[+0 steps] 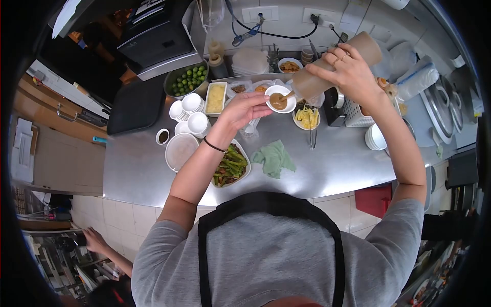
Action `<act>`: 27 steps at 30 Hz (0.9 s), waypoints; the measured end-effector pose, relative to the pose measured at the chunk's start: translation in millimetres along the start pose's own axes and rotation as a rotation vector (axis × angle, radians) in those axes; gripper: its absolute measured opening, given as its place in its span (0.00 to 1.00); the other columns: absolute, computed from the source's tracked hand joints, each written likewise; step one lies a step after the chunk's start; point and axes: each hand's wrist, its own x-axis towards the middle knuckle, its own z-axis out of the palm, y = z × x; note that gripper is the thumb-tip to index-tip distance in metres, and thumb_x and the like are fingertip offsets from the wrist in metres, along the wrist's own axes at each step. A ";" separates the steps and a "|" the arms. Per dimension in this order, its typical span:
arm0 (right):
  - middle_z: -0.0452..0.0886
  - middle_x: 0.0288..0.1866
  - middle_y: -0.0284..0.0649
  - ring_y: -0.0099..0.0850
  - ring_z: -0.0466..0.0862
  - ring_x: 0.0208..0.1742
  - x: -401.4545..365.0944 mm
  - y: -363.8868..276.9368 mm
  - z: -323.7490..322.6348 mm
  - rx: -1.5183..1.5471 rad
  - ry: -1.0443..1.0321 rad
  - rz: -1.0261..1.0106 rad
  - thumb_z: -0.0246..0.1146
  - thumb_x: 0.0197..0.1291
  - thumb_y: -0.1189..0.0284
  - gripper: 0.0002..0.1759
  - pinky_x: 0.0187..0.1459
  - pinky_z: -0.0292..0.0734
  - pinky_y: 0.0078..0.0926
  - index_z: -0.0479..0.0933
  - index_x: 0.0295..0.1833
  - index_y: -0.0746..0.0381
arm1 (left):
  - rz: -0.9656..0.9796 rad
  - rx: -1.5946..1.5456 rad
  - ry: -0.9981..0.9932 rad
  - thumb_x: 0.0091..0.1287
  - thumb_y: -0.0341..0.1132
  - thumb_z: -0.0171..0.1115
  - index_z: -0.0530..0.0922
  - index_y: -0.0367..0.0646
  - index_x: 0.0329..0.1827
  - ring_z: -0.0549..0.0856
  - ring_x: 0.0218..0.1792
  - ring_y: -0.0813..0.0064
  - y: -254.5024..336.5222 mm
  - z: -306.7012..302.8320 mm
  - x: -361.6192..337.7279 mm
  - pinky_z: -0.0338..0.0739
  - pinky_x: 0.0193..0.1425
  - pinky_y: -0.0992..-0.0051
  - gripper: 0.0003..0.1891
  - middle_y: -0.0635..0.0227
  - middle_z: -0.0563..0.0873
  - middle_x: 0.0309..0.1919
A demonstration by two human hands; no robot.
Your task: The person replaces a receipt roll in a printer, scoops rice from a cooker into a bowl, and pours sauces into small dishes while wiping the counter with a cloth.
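My left hand (244,109) grips the rim of a small white bowl (290,105) above the steel counter, with brown sauce (277,101) inside it. My right hand (343,66) is wrapped round a large, cloudy squeeze bottle (313,80), tilted so that its nozzle points down into the bowl. Brown sauce shows at the nozzle. Just right of the bowl, a dish of yellow strips (307,117) has metal tongs (312,137) resting in it. A green cloth (274,157) lies on the counter below. My left forearm partly covers a container of green vegetables (231,166).
Stacked white bowls (193,103), a tub of yellow food (216,98) and a bowl of green limes (189,80) stand at the left. Pot lids (439,112) lie at the right. Another person's hand (94,239) shows at the lower left, behind me.
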 end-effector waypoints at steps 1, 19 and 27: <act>0.75 0.40 0.34 0.31 0.74 0.46 0.0 1.0 -0.9 -0.001 -0.003 0.001 0.59 0.43 0.75 0.27 0.56 0.65 0.35 0.71 0.53 0.43 | -0.005 -0.003 -0.001 0.60 0.31 0.60 0.72 0.28 0.48 0.82 0.42 0.68 -0.2 0.1 0.3 0.80 0.48 0.72 0.17 0.56 0.80 0.43; 0.72 0.56 0.42 0.32 0.72 0.58 -94.9 12.1 11.5 0.963 0.247 0.952 0.75 0.33 0.72 0.44 0.58 0.66 0.29 0.64 0.61 0.61 | 0.012 -0.072 0.058 0.63 0.29 0.55 0.70 0.34 0.52 0.79 0.47 0.70 3.0 -8.9 -29.7 0.75 0.54 0.70 0.15 0.60 0.78 0.47; 0.74 0.50 0.49 0.48 0.72 0.53 -214.0 83.1 50.5 -0.054 0.319 1.251 0.71 0.36 0.73 0.37 0.53 0.67 0.38 0.65 0.57 0.63 | 0.331 -0.071 0.612 0.61 0.28 0.57 0.70 0.34 0.50 0.79 0.48 0.69 29.2 -155.4 -146.4 0.74 0.54 0.72 0.15 0.60 0.79 0.45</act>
